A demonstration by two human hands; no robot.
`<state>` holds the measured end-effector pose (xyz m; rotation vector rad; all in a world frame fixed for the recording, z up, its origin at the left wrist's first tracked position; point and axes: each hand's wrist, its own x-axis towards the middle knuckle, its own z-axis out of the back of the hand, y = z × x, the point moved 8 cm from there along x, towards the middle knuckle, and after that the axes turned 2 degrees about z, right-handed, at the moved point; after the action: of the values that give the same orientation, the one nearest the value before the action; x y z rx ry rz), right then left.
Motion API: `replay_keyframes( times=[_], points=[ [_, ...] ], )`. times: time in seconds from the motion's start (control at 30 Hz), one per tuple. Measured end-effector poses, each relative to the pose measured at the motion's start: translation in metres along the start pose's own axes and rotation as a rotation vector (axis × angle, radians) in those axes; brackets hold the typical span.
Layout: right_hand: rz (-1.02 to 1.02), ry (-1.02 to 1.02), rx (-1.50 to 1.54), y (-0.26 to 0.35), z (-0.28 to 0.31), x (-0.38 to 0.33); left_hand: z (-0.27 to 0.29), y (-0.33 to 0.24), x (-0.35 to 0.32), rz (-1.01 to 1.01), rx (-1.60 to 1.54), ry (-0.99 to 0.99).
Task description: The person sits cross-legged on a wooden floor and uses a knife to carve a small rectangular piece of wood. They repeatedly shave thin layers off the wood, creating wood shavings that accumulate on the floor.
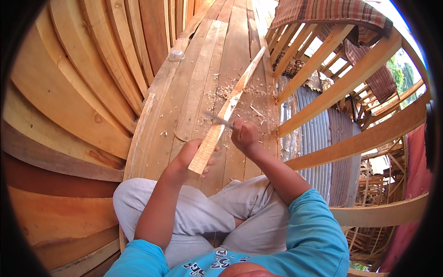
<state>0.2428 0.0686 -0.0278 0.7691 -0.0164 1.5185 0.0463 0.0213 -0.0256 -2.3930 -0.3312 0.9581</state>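
A long, pale wooden slat [212, 138] slants away from me, its wide near end close to my lap and its narrow far end pointing to the far right. My left hand [189, 151] is wrapped around the slat near the wide end, fingers showing on its right side. In my closed right hand [246, 135] is a knife [217, 118], blurred, its dark blade lying across the slat's upper face. Past the blade the surface looks smoother and whiter in patches; nearer me it is rough. The knife's handle is mostly hidden in my fist.
Wood shavings [226, 92] litter the plank floor [184, 106] around the slat. A small clear object [176, 56] lies farther off at left. Upright boards [87, 87] wall the left side; a wooden railing [341, 78] with striped cloth [332, 13] borders the right, above corrugated sheets [314, 134].
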Motion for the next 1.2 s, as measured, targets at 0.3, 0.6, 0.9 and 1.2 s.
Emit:
replay_keyframes(
  times=[0.3,0.6,0.9,1.2],
  points=[
    [0.176,-0.151,-0.126,-0.006,0.009,0.004,0.009,0.003,0.011,-0.020,0.148,-0.075],
    [0.122,-0.431,-0.304,-0.055,0.016,0.024,-0.005,0.019,0.022,0.043,0.020,-0.007],
    [0.203,-0.460,-0.474,-0.044,0.033,0.028,-0.009,0.016,0.024,0.030,0.082,-0.040],
    [-0.595,-0.030,-0.108,-0.124,0.050,0.034,-0.001,0.033,0.032,0.081,0.122,-0.078]
  ],
)
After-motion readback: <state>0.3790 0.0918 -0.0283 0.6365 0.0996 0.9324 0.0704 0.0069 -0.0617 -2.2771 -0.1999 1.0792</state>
